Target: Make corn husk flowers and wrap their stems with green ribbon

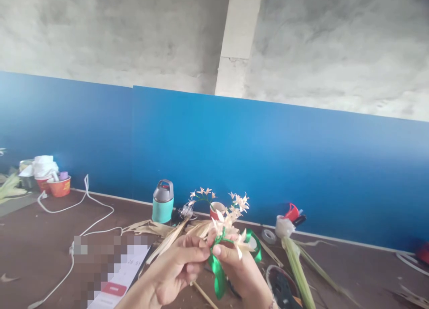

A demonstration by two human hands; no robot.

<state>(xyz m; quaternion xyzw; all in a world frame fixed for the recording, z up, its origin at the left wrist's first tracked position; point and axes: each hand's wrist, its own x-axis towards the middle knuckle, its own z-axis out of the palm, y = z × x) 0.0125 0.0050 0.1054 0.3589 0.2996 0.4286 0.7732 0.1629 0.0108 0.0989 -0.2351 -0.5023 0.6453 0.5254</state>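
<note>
Cream artificial flowers (224, 224) with green stems rise from between my hands. My right hand (243, 268) is closed around their stems, with one bloom beside its thumb. My left hand (186, 260) pinches green ribbon (218, 277) at the stems, and a shiny length hangs below the fingers. Just behind the right hand is a green ribbon roll (257, 251). Smaller cream blossoms (203, 192) stand near a red-and-white cup (217, 207); whether they belong to the held bunch I cannot tell.
Dry corn husks (167, 239) lie behind my hands, near a teal bottle (163, 206). A phone (120, 277) is at left, with a white cable (72, 255) beyond. Tape (269, 236), a green husk stalk (298, 268) and a container with a black-handled tool (283, 291) are at right. A blue panel (268, 166) borders the table.
</note>
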